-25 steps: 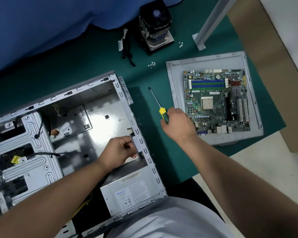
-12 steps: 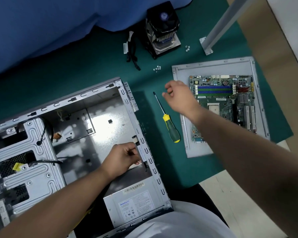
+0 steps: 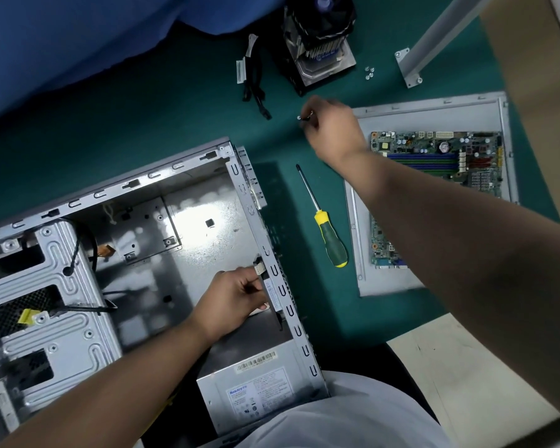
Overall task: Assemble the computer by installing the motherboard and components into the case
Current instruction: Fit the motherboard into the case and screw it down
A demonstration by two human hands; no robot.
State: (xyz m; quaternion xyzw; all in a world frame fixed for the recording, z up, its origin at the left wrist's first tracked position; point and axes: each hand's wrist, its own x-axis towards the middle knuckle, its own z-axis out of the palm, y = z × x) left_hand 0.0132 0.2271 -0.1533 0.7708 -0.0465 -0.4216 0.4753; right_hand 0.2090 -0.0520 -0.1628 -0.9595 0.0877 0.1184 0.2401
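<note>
Green bench [image 3: 175,118]: left hand [image 3: 230,302] grip pinches a bracket [image 3: 274,295] inside the case [image 3: 188,163]; right hand [image 3: 332,127] grip pinches screws [image 3: 304,117].

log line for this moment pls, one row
left hand: holds part at case rear wall | right hand: pinching screws on mat | screwdriver: lying free | motherboard: not installed
</note>
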